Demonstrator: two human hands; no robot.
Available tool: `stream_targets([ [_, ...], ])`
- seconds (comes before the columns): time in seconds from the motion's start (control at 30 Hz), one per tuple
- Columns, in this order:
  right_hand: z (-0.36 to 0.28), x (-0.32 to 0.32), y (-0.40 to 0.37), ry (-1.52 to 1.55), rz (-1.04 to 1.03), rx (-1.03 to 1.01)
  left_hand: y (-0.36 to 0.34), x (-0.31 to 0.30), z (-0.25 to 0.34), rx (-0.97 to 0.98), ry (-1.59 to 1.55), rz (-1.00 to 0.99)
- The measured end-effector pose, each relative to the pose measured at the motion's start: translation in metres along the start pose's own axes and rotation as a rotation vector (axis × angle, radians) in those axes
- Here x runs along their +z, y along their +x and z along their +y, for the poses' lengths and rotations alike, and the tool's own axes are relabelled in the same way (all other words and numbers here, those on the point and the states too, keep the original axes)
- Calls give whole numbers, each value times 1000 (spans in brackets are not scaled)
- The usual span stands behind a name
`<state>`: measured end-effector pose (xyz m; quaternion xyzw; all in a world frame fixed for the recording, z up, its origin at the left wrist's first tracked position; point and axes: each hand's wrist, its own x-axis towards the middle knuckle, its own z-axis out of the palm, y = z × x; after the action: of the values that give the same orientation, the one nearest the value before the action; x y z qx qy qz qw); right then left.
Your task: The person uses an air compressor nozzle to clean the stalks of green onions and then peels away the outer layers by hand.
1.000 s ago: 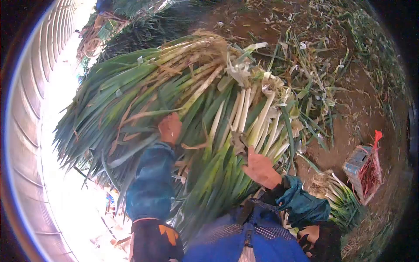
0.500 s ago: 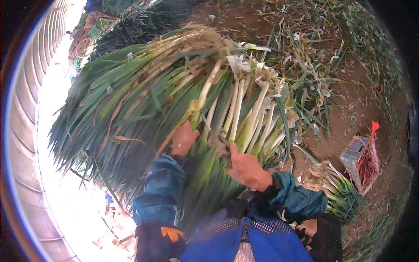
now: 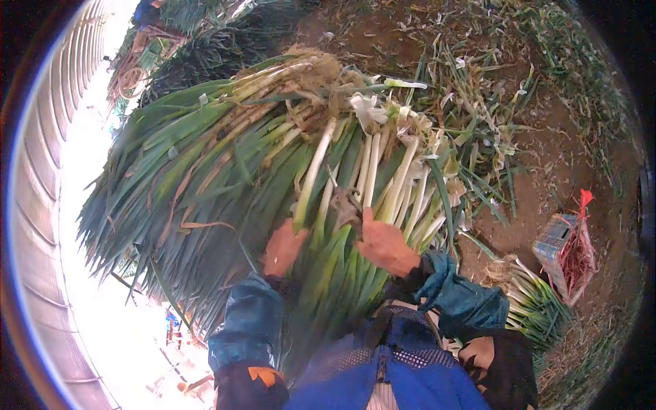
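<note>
A large heap of green onions [image 3: 184, 164] spreads leftward, its leaves to the left and its roots near the top middle. My left hand [image 3: 283, 247] is closed around the lower part of one long stalk [image 3: 316, 164] with a white stem. To its right, my right hand [image 3: 386, 242] is closed, thumb up, beside a small grey-brown metal tool [image 3: 345, 206] with a thin point; the fingers' grip on it is partly hidden. Cleaned white stems [image 3: 396, 181] lie just beyond my right hand.
A bundle of onions [image 3: 536, 297] lies on the soil at the right, near a patterned container [image 3: 553, 246] of red ties [image 3: 577, 263]. Peeled leaf scraps [image 3: 478, 102] litter the ground [image 3: 547, 150]. A ribbed translucent wall [image 3: 41, 205] curves along the left.
My left hand has moved down and slightly left, and the white stem above it looks cleaner. My right hand has shifted slightly up with the tool.
</note>
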<state>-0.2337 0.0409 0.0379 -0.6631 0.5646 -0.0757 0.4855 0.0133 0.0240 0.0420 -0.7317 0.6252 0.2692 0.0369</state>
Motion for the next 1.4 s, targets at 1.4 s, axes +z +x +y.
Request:
stream_targets([
  [1.4,-26,4,-99,30,-227,-68,-3,-3,6,-38,-582,23],
])
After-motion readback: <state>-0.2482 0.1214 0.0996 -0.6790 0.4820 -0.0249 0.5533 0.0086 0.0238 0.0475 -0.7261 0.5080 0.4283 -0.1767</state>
